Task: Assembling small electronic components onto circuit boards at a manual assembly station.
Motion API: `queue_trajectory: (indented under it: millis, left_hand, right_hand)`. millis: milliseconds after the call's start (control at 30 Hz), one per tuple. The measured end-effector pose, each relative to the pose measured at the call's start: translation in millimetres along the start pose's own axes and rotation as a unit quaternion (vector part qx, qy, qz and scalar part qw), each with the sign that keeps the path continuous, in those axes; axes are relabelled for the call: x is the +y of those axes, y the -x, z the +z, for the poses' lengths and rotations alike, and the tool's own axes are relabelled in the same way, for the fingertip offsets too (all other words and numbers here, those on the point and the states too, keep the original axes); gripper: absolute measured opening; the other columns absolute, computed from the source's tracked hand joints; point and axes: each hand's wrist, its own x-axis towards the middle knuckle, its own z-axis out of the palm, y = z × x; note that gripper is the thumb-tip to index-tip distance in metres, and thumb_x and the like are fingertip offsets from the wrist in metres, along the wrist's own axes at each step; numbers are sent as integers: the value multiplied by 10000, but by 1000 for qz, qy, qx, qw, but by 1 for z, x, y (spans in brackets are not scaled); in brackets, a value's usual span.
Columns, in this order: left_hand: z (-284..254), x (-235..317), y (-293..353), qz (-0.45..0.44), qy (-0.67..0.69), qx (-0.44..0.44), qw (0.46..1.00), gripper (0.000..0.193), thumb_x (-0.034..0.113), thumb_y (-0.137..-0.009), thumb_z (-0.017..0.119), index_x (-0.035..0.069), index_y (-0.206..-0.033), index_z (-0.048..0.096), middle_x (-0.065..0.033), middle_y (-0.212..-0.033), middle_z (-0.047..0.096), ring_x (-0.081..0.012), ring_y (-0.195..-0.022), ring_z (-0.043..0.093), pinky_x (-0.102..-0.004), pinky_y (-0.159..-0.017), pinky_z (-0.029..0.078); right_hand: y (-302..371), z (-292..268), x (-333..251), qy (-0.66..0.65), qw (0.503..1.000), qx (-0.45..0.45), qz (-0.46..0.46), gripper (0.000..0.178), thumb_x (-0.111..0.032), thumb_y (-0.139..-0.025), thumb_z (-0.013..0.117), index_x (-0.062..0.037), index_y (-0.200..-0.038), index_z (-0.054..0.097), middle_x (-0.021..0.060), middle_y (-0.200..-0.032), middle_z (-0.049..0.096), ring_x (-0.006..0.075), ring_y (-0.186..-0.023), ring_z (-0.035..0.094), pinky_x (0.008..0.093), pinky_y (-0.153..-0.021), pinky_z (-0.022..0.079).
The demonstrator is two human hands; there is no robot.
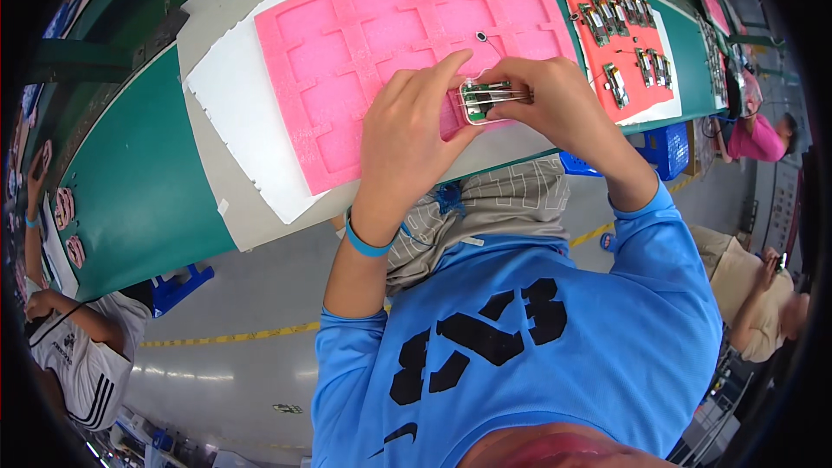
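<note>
1. At centre frame, a small circuit board (pixel 482 101) is pinched between the left hand (pixel 406 134) and the right hand (pixel 549 97), over the lower right edge of a pink foam tray (pixel 347 43).
2. Thin metal tweezers (pixel 507 95) are gripped by the right hand, tips laid across the board.
3. The tray is carried on a white sheet (pixel 227 113) upon the green worktop (pixel 139 182).
4. At upper right, an orange tray (pixel 624 91) of similar boards is seen.
5. A blue wristband (pixel 364 243) is worn on the left wrist.
</note>
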Motion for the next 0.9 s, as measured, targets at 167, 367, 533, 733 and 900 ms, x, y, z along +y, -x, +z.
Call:
queue_trajectory:
  millis: [167, 367, 533, 733, 900]
  left_hand:
    - [-1, 0, -4, 1, 7, 0, 1000, 799, 180, -728, 938, 125, -1468, 643, -7, -1101, 784, -201, -999, 686, -335, -885, 559]
    - [-3, -4, -5, 8, -11, 18, 1000, 842, 238, -745, 946, 125, -1510, 613, 4, -1137, 789, -205, -1017, 694, -348, -921, 564]
    - [-7, 2, 5, -19, 33, 13, 999, 853, 251, -748, 933, 107, -1514, 587, -47, -1221, 746, -245, -1040, 679, -373, -935, 553]
    - [-24, 16, 4, 100, -109, 15, 989, 584, 298, -743, 917, 114, -1266, 735, -27, -1233, 712, -252, -1059, 647, -357, -939, 535]
    - [-3, 11, -4, 157, -84, -4, 984, 332, 234, -771, 866, 87, -1043, 747, -45, -1223, 670, -242, -1101, 600, -350, -934, 495]
  right_hand:
    - [-9, -2, 6, -86, 995, -28, 39, 609, -28, -787, 872, -90, -1371, 713, 7, -674, 591, 153, -572, 474, 313, -557, 377]
    - [-7, -11, 13, -70, 993, -76, -49, 677, -77, -785, 893, -101, -1430, 688, 1, -665, 551, 162, -576, 466, 322, -561, 374]
    - [-10, -37, 0, -67, 993, -93, -21, 709, -77, -796, 884, -79, -1473, 672, 4, -680, 575, 136, -580, 472, 289, -559, 381]
    - [-179, -60, -61, 89, 951, 32, -294, 414, -150, -834, 829, -81, -1236, 757, 71, -763, 702, 221, -584, 527, 358, -595, 438]
    - [-374, -17, -44, 288, 940, 12, -180, 468, -297, -854, 804, -73, -1265, 776, 75, -1107, 823, 333, -939, 752, 411, -845, 590]
